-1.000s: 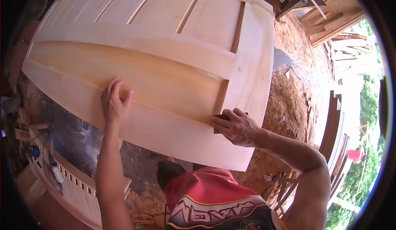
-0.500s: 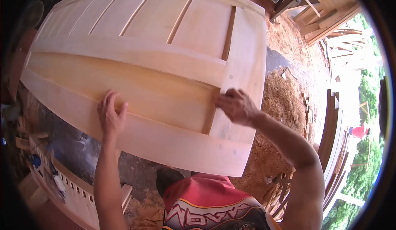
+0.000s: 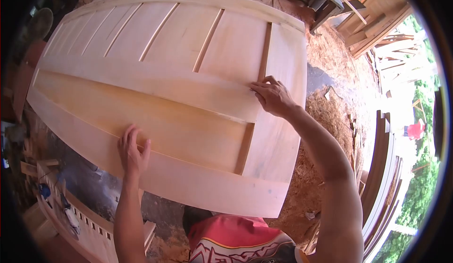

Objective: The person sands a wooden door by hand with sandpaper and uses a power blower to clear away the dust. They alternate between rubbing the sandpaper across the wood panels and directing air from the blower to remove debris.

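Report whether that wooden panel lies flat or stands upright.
Flat, or nearly so: the wooden panel lies face up below the camera, the left hand rests on it, and sawdust covers ground beyond its edge.

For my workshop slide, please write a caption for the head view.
Left hand and right hand on a pale wooden panel, wood shavings lying about.

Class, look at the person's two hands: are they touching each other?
Apart: the head view shows pale panelled wood between the left hand and the right hand.
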`<state>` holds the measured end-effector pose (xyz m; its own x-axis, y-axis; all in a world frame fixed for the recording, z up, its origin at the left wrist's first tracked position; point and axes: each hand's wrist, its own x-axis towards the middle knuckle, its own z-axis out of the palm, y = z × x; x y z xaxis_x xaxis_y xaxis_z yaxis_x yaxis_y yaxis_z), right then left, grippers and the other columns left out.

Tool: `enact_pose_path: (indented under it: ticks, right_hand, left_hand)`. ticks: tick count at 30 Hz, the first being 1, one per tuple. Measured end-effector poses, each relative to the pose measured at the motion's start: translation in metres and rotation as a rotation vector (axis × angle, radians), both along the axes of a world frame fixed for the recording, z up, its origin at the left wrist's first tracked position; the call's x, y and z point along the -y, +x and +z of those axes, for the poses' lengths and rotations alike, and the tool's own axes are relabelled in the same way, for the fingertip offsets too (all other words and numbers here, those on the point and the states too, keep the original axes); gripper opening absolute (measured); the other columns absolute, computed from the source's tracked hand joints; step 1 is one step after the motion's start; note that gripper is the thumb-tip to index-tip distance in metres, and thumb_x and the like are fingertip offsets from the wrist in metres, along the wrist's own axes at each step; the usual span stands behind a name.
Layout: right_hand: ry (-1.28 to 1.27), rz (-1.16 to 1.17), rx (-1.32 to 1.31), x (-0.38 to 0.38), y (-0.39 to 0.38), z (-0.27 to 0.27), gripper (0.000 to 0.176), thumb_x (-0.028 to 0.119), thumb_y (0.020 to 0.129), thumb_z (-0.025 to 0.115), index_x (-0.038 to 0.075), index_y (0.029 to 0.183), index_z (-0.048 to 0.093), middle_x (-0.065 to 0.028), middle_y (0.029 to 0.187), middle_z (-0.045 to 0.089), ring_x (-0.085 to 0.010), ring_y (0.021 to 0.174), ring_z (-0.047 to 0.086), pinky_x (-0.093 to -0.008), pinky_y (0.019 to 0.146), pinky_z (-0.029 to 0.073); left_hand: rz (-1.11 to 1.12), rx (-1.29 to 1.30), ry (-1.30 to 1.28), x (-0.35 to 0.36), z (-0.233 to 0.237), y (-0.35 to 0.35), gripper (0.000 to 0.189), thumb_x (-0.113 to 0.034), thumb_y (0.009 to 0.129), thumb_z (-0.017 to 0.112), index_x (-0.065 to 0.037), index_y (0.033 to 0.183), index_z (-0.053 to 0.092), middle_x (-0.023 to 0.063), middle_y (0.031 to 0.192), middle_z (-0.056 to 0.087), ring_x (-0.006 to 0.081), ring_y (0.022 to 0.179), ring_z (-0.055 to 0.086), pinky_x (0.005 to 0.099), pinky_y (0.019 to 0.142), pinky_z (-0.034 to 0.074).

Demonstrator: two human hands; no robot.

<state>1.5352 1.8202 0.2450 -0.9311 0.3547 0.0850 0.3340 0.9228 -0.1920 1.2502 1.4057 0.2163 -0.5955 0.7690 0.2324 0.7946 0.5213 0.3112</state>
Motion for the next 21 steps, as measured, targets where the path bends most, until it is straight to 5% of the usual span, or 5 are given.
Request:
enact_pose_path:
  ticks: [3,9,13,16,21]
  right_hand:
    - [0.055,-0.013,0.221,-0.004,0.011,0.029,0.029,0.026,0.102,0.061,0.017,0.128,0.07,0.0038,0.134,0.069,-0.0266,0.124,0.056,-0.0465,0.101,0.048]
    - [0.016,-0.237,-0.195,0.056,-0.082,-0.028,0.03,0.023,0.097,0.063,0.013,0.125,0.069,0.0001,0.136,0.067,-0.0265,0.121,0.057,-0.0486,0.097,0.047]
    - [0.109,-0.132,-0.022,0.016,0.002,-0.009,0.024,0.018,0.097,0.06,0.014,0.118,0.069,0.0,0.127,0.07,-0.026,0.117,0.057,-0.049,0.089,0.047]
    - [-0.029,-0.284,-0.132,0.045,-0.043,-0.015,0.02,0.016,0.097,0.057,0.013,0.113,0.069,-0.0013,0.121,0.07,-0.0268,0.118,0.057,-0.0505,0.09,0.047]
    - [-0.092,-0.189,-0.155,0.073,-0.146,-0.023,0.021,0.015,0.096,0.055,0.011,0.111,0.069,-0.002,0.126,0.068,-0.0278,0.119,0.057,-0.0514,0.092,0.047]
  left_hand:
    - [0.025,0.022,-0.02,0.001,0.005,0.002,0.048,-0.024,0.086,0.074,-0.007,0.129,0.058,0.0177,0.141,0.056,0.039,0.131,0.051,0.0525,0.111,0.037]
    - [0.023,0.014,0.006,-0.002,0.003,0.006,0.048,-0.024,0.087,0.074,-0.008,0.129,0.057,0.0179,0.141,0.055,0.0387,0.132,0.051,0.053,0.111,0.037]
    - [0.039,0.031,-0.053,-0.006,0.012,0.003,0.048,-0.024,0.087,0.073,-0.008,0.128,0.057,0.0177,0.141,0.055,0.0385,0.132,0.05,0.0529,0.111,0.037]
    - [0.057,0.031,-0.058,-0.001,0.006,0.004,0.049,-0.023,0.086,0.073,-0.007,0.129,0.057,0.0174,0.142,0.055,0.0395,0.133,0.049,0.0529,0.112,0.036]
    - [0.039,0.043,-0.049,-0.014,0.012,0.004,0.048,-0.021,0.087,0.072,-0.007,0.13,0.057,0.0183,0.142,0.054,0.0403,0.133,0.049,0.0529,0.113,0.035]
